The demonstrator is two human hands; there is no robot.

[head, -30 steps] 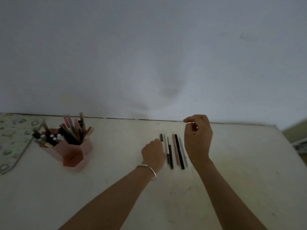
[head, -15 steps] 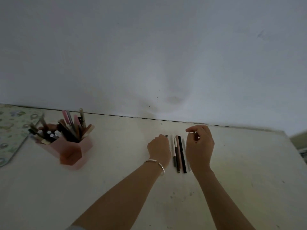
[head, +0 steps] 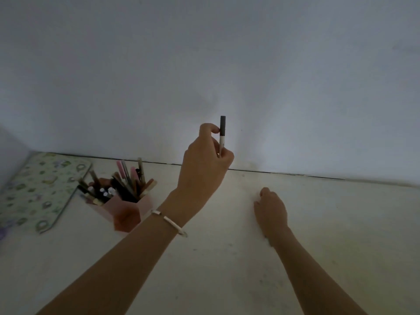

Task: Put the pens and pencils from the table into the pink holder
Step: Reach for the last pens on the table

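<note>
Pens show in two places: one in the left hand [head: 204,164], and a crowded bunch [head: 123,189] in the single pink holder [head: 127,215], too many to count. Nearest, the right hand [head: 271,210] lies knuckles-up on the table [head: 227,258], fingers curled under; I cannot tell whether it grips anything. Left stands the holder, beside one patterned mat [head: 34,189]. Farther, the left hand pinches one upright dark-capped pen [head: 222,133] between thumb and fingers.
</note>
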